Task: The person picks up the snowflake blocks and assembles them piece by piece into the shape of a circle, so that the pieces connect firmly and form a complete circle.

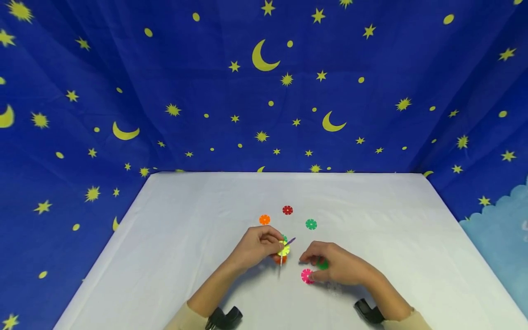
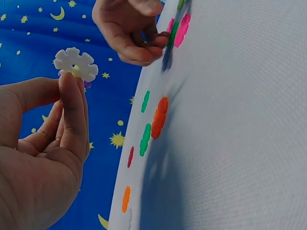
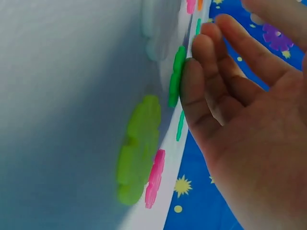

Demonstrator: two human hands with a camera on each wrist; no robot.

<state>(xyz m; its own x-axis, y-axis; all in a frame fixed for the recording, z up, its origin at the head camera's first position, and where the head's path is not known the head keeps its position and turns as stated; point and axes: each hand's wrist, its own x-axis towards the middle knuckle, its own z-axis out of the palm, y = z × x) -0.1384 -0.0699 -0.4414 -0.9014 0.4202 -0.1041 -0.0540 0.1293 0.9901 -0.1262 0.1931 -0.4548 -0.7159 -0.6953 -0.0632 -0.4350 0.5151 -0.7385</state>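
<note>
My left hand (image 1: 256,245) pinches a small cluster of notched plastic flower discs above the tabletop, between thumb and fingers. A yellow disc (image 1: 283,249) faces the head view; a white disc (image 2: 76,62) sticks up past the fingertips in the left wrist view. The purple disc (image 3: 277,37) of the cluster shows in the right wrist view. Low over the table, my right hand (image 1: 339,265) has loosely bent fingers and nothing in its grasp. Its fingertips are close by a green disc (image 3: 177,76), and its thumb overlaps a pink disc (image 1: 306,276) in the head view.
Red (image 1: 287,210), orange (image 1: 264,219) and green (image 1: 311,224) discs lie farther back on the white tabletop (image 1: 198,206). An orange-red disc (image 1: 281,260) lies beneath the cluster. A lime disc (image 3: 139,153) lies by the right wrist. Blue star-patterned cloth (image 1: 222,91) surrounds the table.
</note>
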